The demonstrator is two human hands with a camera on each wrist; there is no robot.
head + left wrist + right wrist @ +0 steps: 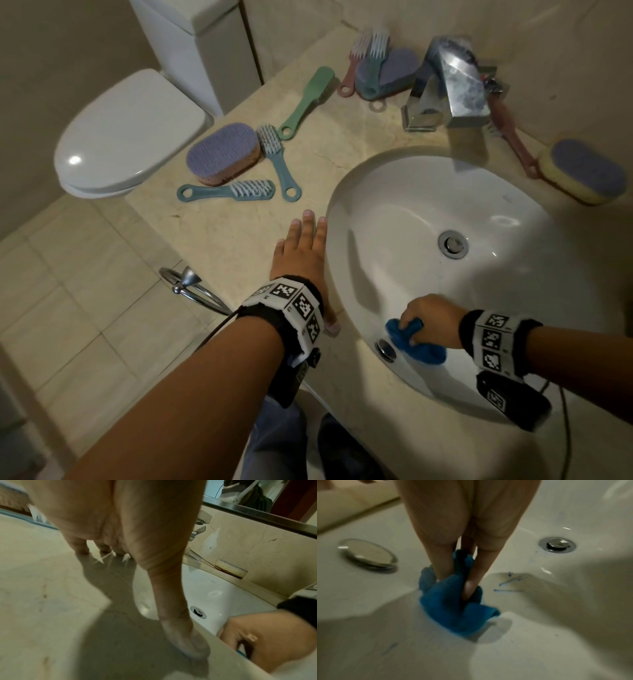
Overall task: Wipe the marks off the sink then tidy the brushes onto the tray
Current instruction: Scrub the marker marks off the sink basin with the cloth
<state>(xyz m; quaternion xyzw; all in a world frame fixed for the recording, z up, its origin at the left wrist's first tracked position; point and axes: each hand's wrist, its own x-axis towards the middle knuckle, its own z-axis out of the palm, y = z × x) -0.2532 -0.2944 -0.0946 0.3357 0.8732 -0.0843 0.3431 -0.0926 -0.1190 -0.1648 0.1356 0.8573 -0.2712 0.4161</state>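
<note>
Brushes scattered on my beige marble table (239, 240): two teal brushes (236, 192) by a purple-topped sponge (224, 152), a green brush (306, 101) further back, more brushes and a sponge piled by the chrome faucet (448, 85), a pink brush (513, 140) and yellow sponge (582, 171) at the right rim. Toilet (126, 137) beyond the table edge, towel ring (191, 284) below it. I see no tray in these views.

My left hand (301, 253) lies flat on the table beside the sink (411, 205), fingers straight, grip released. My right hand (431, 318) is inside the bowl at the near wall, grip clamped round a bunched blue cloth (453, 608), which is pressed to the glossy white porcelain just beside the round chrome overflow cap (368, 553). Blue marks (506, 584) streak the porcelain just beside the cloth, between it and the drain (557, 545); fainter smears nearer the camera.
</note>
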